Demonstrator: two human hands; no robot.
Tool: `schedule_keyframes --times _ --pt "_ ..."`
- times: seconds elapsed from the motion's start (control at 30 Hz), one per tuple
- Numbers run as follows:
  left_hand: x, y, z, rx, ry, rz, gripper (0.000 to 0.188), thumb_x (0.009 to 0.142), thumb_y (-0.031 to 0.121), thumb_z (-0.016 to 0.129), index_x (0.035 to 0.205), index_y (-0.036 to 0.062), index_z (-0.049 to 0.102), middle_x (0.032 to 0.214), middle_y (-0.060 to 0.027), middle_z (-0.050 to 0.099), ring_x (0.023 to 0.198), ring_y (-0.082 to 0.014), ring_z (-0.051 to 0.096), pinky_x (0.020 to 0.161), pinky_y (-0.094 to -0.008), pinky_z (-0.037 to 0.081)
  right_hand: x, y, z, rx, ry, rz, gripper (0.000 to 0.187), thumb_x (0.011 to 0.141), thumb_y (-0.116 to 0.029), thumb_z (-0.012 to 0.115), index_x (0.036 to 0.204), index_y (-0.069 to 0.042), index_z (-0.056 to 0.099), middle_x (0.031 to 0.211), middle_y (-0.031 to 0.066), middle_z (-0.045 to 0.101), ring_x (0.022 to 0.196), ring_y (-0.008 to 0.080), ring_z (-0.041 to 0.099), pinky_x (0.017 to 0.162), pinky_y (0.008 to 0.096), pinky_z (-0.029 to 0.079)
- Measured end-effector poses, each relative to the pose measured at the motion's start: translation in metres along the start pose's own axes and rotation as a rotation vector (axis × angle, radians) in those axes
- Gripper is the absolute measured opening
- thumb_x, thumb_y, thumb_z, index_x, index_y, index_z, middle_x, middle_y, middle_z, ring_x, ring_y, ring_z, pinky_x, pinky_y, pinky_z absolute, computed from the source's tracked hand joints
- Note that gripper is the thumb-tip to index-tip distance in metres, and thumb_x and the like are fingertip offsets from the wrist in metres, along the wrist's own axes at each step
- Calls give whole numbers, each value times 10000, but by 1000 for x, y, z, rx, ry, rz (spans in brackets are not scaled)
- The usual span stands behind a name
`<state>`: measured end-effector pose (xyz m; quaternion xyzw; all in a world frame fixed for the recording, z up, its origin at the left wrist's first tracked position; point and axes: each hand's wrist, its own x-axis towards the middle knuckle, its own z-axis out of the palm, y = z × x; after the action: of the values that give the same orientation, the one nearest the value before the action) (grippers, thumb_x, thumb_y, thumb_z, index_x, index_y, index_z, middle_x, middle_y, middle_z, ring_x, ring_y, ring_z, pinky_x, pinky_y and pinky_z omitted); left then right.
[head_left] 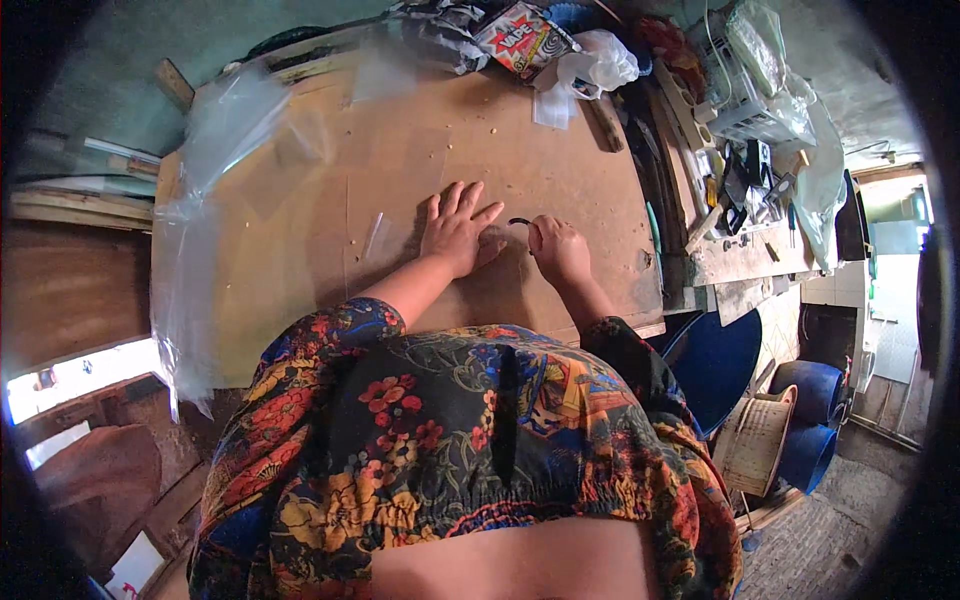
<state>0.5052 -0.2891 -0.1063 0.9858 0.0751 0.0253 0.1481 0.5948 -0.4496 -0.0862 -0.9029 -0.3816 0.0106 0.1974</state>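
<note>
Our right hand (562,252) is closed around a dark curved tool (519,221), with only a short arc showing past the fingers; we cannot tell how firmly it is clamped. The tool is just above the brown worktop (590,180) or on it, right of our left hand (455,235), which lies palm down, fingers spread apart, gripping nothing that we can see.

We judge the main risk to be the nearness of the hands: if the right slips or swings leftward, the tool could catch the left thumb or index finger, and if it has a sharp edge, it could cut. Too light a press from the left palm might also let anything thin beneath it slide.

The visible part of the tool points to our left, its long axis running roughly crosswise, bowed away from us; the rest is hidden in the grip.

Farther out, a clear plastic strip (375,236) lies left of the left hand, and a clear plastic sheet (185,240) hangs over the worktop's left edge.
</note>
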Motion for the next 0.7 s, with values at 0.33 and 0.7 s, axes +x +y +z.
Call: schedule_keyframes --times 0.33,0.7 --pt "1 1 -2 -12 -6 -10 570 731 456 555 1252 279 403 1373 -70 234 1280 -271 153 1001 -485 144 2 1 5 -38 0 -38 159 814 -198 486 761 -56 535 750 137 584 697 315 571 620 409 460" --pt "1 3 0 48 -36 -5 602 751 483 516 1289 265 352 1387 -69 205 1286 -270 148 1004 -511 134 -7 17 -9 322 236 291 147 824 -155 477 805 -35 559 676 113 587 582 215 560 526 310 441"
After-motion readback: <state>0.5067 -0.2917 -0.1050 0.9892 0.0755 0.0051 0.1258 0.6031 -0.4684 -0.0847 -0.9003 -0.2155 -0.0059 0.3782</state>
